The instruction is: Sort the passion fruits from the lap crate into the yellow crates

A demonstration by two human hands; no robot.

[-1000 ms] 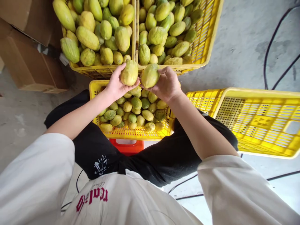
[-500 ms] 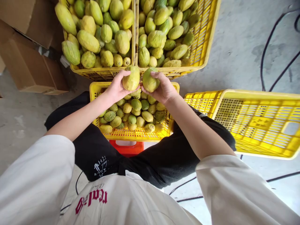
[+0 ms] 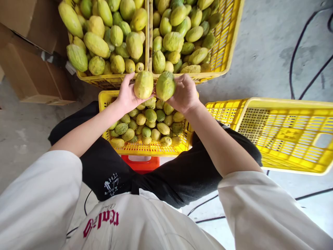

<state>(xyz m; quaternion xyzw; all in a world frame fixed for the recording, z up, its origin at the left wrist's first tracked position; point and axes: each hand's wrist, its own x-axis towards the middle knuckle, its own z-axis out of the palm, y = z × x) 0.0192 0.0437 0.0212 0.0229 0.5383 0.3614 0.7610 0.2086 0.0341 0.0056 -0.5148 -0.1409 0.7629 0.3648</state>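
My left hand (image 3: 127, 96) holds a pale yellow lemon (image 3: 143, 85), its fingers underneath and the thumb raised at the side. Beside it, my right hand (image 3: 185, 94) holds a greener lemon (image 3: 165, 86) with rough, darker skin. The two lemons are side by side, a narrow gap between them. Both hands are above the far edge of a small yellow crate (image 3: 153, 150) between my knees. Many smaller yellow and green lemons (image 3: 150, 115) lie in that crate, some hidden by my hands.
Two larger yellow crates, left (image 3: 104, 78) and right (image 3: 229, 59), hold heaps of lemons beyond my hands. Another yellow crate (image 3: 288, 134) lies to the right. Cardboard boxes (image 3: 39, 69) stand at left. A red stool-like object (image 3: 140, 165) shows below; black cables (image 3: 299, 48) cross the floor.
The lemon in my right hand has been turned, showing a greener, rougher side. Both thumbs have shifted off the lemons' upper faces. The hands stay nearly in place.
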